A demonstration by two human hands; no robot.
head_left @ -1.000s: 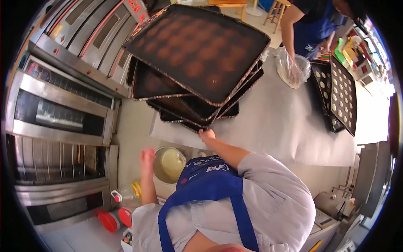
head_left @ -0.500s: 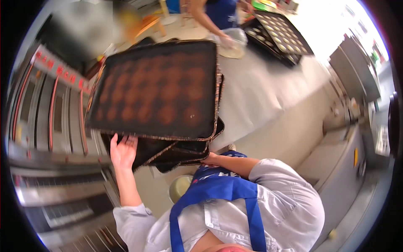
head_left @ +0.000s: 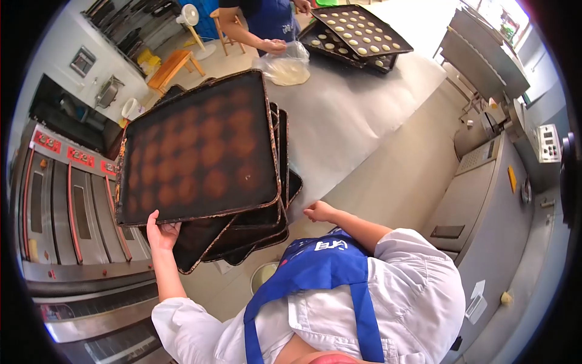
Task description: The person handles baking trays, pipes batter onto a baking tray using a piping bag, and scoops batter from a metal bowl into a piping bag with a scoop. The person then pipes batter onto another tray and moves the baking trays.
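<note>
A dark baking tray (head_left: pixel 200 151) with rows of brown round marks lies tilted on top of a pile. My left hand (head_left: pixel 162 233) grips its near left edge, thumb up at the rim and fingers underneath. Below it, more black trays (head_left: pixel 251 233) fan out at odd angles, their edges worn. My right hand (head_left: pixel 319 212) is apart from the pile, just right of it near the table's edge. Its fingers are curled in, with nothing visible in them.
Deck ovens (head_left: pixel 79 200) line the left side. A metal-topped table (head_left: pixel 364 109) extends ahead, with trays of pale dough rounds (head_left: pixel 364 30) on it. Across it, a co-worker's hand (head_left: pixel 273 46) is at a plastic bag of dough (head_left: pixel 285 70). A bucket (head_left: pixel 262 276) stands on the floor.
My right hand has come off the tray pile and moved right. The view has shifted, so the trays sit lower and further left. My left hand still holds the top tray.
</note>
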